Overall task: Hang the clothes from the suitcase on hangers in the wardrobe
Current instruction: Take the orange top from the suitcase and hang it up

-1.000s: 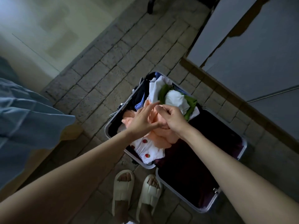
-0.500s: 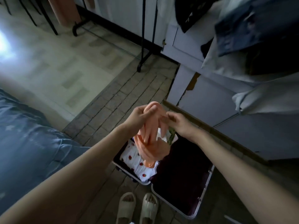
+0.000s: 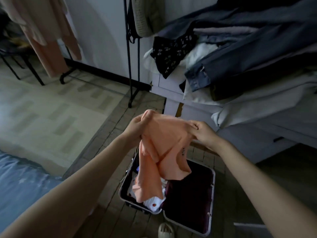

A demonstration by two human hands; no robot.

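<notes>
Beige, a single slipper (image 3: 165, 231) shows at the bottom edge on the brick-patterned floor (image 3: 109, 134). Just beyond it lies the open suitcase (image 3: 212, 184), its right half dark-lined, its left half holding white cloth with red spots (image 3: 153, 204). Above the case hangs the peach garment (image 3: 163, 146), stretched between both hands and trailing down over the left half. The left hand (image 3: 136, 127) has its grip closed on one bunched upper corner; the right hand (image 3: 203, 132) pinches the other upper edge. To the left sits blue bedding (image 3: 20, 182). Farther right, a white cabinet (image 3: 171, 83) carries a heap of clothes (image 3: 240, 54). A black rack pole (image 3: 128, 54) stands beside it, with a peach dress (image 3: 49, 42) hanging farther left.
</notes>
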